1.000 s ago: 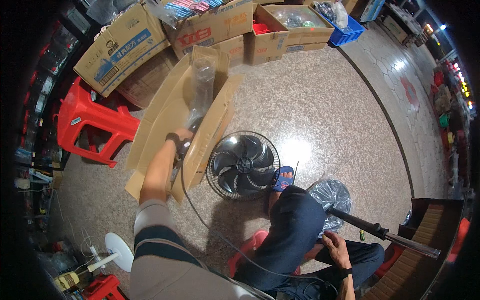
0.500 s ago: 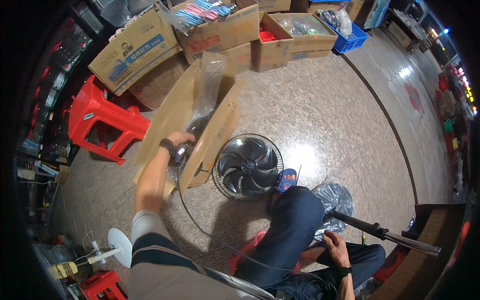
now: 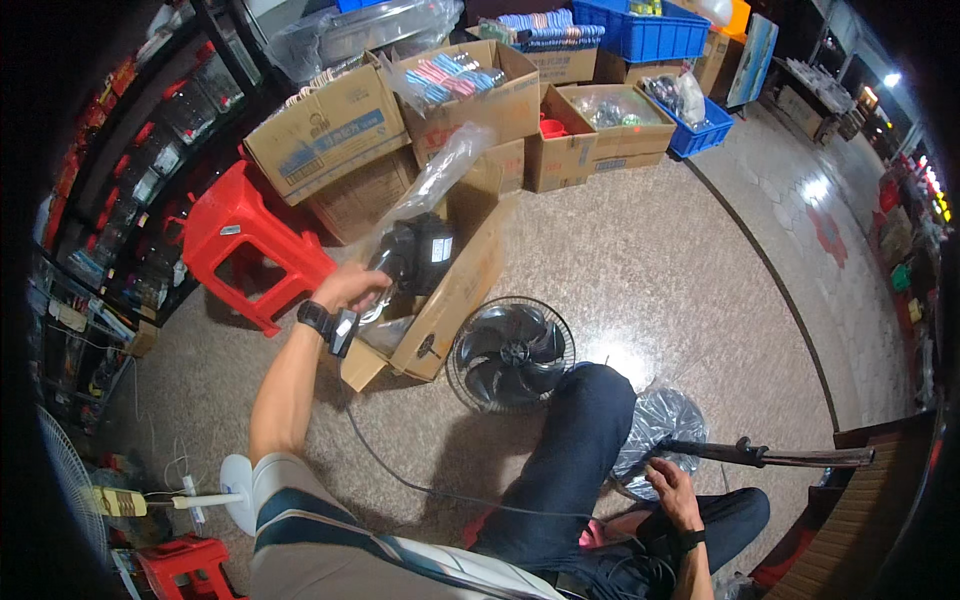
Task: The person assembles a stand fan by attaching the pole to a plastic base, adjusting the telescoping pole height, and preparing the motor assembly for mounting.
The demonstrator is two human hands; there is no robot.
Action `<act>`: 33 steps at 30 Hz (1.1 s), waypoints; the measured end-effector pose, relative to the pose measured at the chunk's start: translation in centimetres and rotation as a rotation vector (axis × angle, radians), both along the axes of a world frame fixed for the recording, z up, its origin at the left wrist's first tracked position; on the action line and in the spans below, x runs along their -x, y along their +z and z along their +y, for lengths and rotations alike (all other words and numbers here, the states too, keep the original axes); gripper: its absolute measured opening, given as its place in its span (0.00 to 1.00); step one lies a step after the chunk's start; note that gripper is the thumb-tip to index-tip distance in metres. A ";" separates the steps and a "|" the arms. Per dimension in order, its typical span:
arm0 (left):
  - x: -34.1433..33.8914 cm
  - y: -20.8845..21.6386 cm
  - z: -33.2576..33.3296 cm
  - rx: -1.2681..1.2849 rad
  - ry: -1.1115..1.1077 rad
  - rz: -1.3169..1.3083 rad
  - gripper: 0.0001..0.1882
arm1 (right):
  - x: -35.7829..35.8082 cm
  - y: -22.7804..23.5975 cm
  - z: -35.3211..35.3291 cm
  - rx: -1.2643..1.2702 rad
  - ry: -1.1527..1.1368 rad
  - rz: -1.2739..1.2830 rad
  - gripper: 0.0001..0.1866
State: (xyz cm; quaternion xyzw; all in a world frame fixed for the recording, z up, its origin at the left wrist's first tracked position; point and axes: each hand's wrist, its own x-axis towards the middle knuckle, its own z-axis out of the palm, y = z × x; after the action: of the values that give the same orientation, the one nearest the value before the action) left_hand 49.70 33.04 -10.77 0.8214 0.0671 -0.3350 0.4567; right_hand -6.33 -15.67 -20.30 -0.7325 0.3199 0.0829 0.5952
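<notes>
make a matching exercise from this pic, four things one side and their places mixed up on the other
Things
1. left hand
2. right hand
3. large red stool
4. black fan blades

Places
a. on the floor, right of the long open carton
b. close to the plastic-wrapped base
c. on the floor, left of the long open carton
d. at the clear plastic

Pairs: 1-d, 2-b, 3-c, 4-a
</notes>
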 end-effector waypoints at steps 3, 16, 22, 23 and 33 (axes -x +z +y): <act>2.1 2.4 -0.2 0.060 -0.014 -0.081 0.13 | 0.4 1.1 0.1 0.022 -0.007 0.001 0.23; 12.2 10.6 -2.5 0.462 0.161 -0.146 0.12 | 2.8 2.6 0.1 0.044 -0.037 -0.096 0.24; 13.3 7.8 -3.0 1.000 0.198 0.250 0.16 | 3.3 3.0 0.7 0.013 -0.028 -0.169 0.24; 14.1 7.6 -3.6 1.081 0.173 0.254 0.16 | 3.5 3.2 0.7 0.020 -0.022 -0.170 0.24; 17.7 3.1 -8.7 1.325 0.098 0.340 0.17 | 4.3 3.3 0.6 0.076 -0.003 -0.168 0.22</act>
State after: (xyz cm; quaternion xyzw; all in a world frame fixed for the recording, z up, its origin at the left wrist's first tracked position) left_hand 32.01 24.34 -7.63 0.3006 -0.0443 -0.4086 0.8607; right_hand -10.59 -15.11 -17.02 -0.7585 0.2727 0.0080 0.5919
